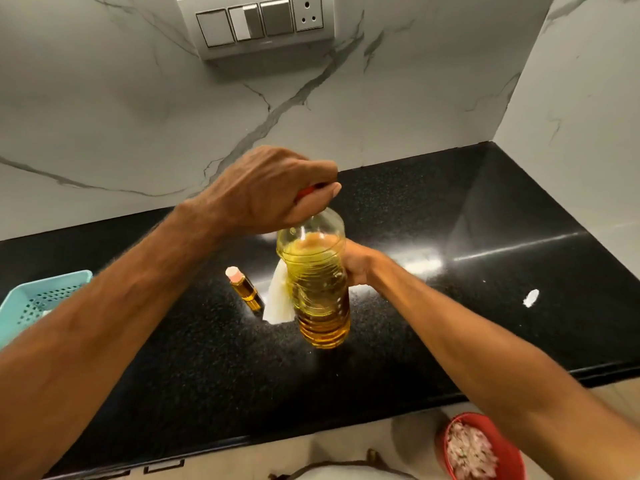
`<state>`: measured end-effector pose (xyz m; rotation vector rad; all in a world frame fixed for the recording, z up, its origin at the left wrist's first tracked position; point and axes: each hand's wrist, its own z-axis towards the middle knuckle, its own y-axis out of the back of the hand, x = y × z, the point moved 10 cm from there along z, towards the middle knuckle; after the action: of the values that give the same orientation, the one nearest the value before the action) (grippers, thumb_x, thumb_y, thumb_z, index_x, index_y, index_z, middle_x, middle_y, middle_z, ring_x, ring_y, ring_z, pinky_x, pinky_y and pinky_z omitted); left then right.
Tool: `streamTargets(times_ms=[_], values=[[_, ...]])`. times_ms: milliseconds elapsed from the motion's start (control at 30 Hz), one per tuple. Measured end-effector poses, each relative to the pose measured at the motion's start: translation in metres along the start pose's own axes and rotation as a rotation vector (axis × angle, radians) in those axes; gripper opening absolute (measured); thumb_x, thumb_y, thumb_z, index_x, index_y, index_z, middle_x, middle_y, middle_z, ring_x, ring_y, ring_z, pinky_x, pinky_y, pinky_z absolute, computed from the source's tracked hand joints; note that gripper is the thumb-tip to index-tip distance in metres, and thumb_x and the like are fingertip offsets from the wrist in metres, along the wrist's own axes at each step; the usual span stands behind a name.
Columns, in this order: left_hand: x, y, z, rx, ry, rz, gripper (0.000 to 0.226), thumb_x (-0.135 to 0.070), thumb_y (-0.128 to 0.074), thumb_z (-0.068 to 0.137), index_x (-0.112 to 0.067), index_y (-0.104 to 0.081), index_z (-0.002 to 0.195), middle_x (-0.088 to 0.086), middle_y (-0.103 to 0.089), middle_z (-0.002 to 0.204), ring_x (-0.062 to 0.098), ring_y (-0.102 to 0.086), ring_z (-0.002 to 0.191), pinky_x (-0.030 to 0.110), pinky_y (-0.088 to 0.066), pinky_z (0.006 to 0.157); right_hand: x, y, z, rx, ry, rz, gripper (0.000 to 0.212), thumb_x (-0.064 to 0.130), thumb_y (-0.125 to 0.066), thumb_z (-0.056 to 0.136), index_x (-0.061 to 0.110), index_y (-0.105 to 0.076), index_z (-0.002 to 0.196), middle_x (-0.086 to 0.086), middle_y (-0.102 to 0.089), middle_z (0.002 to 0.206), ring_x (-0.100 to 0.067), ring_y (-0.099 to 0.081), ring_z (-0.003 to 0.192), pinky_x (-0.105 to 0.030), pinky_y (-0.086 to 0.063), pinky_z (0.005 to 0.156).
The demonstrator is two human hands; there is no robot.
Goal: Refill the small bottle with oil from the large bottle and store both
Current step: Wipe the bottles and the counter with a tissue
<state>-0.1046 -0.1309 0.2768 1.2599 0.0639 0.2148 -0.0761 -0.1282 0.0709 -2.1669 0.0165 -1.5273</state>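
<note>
The large clear bottle (317, 285) of yellow oil stands upright on the black countertop (450, 271). My right hand (358, 265) grips its body from the right side. My left hand (270, 188) is closed over its top, and a bit of the red cap (310, 191) shows between the fingers. The small amber bottle (246, 289) with a pale pink cap stands just left of the large one, untouched. A white cloth or tissue (277, 303) lies between them, partly hidden behind the large bottle.
A teal perforated basket (38, 299) sits at the counter's left edge. A white smear (531, 298) marks the counter to the right. Marble walls enclose the back and right, with a switch panel (259, 22) above. A red bin (485, 448) stands on the floor below.
</note>
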Motion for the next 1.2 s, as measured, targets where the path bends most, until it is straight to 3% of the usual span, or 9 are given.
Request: streamTargets(times_ms=[133, 233, 367, 533, 800, 867, 1033, 1133, 1200], values=[[0.004, 0.016, 0.000, -0.029, 0.011, -0.002, 0.040, -0.036, -0.035, 0.100, -0.012, -0.060, 0.079, 0.000, -0.051, 0.053, 0.015, -0.046, 0.040, 0.025, -0.045, 0.047, 0.010, 0.002, 0.003, 0.028, 0.041, 0.194, 0.038, 0.019, -0.038, 0.099, 0.012, -0.073, 0.088, -0.008, -0.072, 0.082, -0.019, -0.069, 0.076, -0.033, -0.057, 0.072], [0.000, 0.025, 0.001, -0.048, 0.002, -0.006, 0.038, -0.034, -0.036, 0.100, -0.014, -0.056, 0.075, -0.001, -0.048, 0.051, 0.012, -0.041, 0.038, 0.022, -0.041, 0.046, -0.022, 0.018, 0.008, -0.018, -0.028, 0.084, 0.032, 0.024, -0.045, 0.099, 0.009, -0.072, 0.096, -0.013, -0.070, 0.096, -0.025, -0.067, 0.090, -0.044, -0.051, 0.090], [0.008, 0.034, -0.001, -0.095, 0.036, -0.028, 0.033, -0.029, -0.041, 0.101, -0.016, -0.051, 0.072, -0.007, -0.040, 0.050, 0.005, -0.036, 0.038, 0.011, -0.029, 0.049, -0.053, 0.039, -0.001, -0.082, -0.121, 0.115, 0.048, 0.030, -0.035, 0.099, 0.015, -0.079, 0.084, -0.006, -0.075, 0.093, -0.018, -0.070, 0.090, -0.034, -0.053, 0.087], [0.017, 0.043, 0.000, -0.153, 0.076, -0.004, 0.034, -0.030, -0.040, 0.101, -0.018, -0.048, 0.070, -0.007, -0.036, 0.047, 0.006, -0.036, 0.037, 0.015, -0.030, 0.047, -0.053, 0.047, -0.007, -0.113, -0.060, 0.117, 0.041, 0.037, -0.037, 0.100, 0.014, -0.067, 0.115, -0.012, -0.067, 0.119, -0.028, -0.059, 0.116, -0.050, -0.035, 0.111], [0.018, 0.043, 0.008, -0.148, 0.092, 0.009, 0.038, -0.034, -0.037, 0.102, -0.022, -0.043, 0.067, -0.013, -0.030, 0.047, 0.001, -0.035, 0.037, 0.012, -0.026, 0.049, -0.009, 0.039, -0.009, -0.179, 0.186, 0.267, 0.039, 0.032, -0.042, 0.096, 0.005, -0.066, 0.109, -0.014, -0.067, 0.099, -0.031, -0.059, 0.099, -0.043, -0.047, 0.090], [0.022, 0.046, 0.003, -0.158, 0.117, 0.006, 0.038, -0.031, -0.039, 0.102, -0.020, -0.044, 0.067, -0.009, -0.033, 0.046, 0.004, -0.036, 0.037, 0.014, -0.027, 0.049, -0.017, 0.066, -0.018, -0.291, 0.256, 0.410, 0.039, 0.031, -0.039, 0.095, 0.008, -0.067, 0.108, -0.010, -0.069, 0.094, -0.022, -0.062, 0.087, -0.036, -0.049, 0.077], [0.045, 0.071, -0.010, -0.288, 0.295, 0.042, 0.042, -0.035, -0.040, 0.102, -0.017, -0.045, 0.065, -0.001, -0.036, 0.047, 0.010, -0.038, 0.041, 0.022, -0.028, 0.049, -0.067, 0.124, -0.047, -0.691, 0.319, 0.560, 0.037, 0.030, -0.038, 0.097, 0.009, -0.065, 0.112, -0.013, -0.071, 0.099, -0.026, -0.063, 0.092, -0.037, -0.052, 0.073], [0.051, 0.081, -0.011, -0.372, 0.374, 0.090, 0.046, -0.039, -0.037, 0.102, -0.015, -0.045, 0.063, 0.001, -0.036, 0.048, 0.006, -0.036, 0.044, 0.020, -0.025, 0.049, -0.088, 0.102, -0.034, -0.640, 0.306, 0.685, 0.049, 0.033, -0.034, 0.097, 0.003, -0.056, 0.128, -0.021, -0.063, 0.114, -0.029, -0.060, 0.095, -0.037, -0.049, 0.071], [0.049, 0.081, -0.009, -0.407, 0.397, 0.112, 0.047, -0.040, -0.036, 0.102, -0.017, -0.042, 0.061, -0.002, -0.033, 0.048, 0.005, -0.034, 0.044, 0.023, -0.022, 0.049, -0.087, 0.067, -0.016, -0.545, 0.293, 0.793, 0.049, 0.034, -0.030, 0.098, 0.004, -0.060, 0.122, -0.020, -0.065, 0.108, -0.028, -0.061, 0.094, -0.038, -0.047, 0.077]])
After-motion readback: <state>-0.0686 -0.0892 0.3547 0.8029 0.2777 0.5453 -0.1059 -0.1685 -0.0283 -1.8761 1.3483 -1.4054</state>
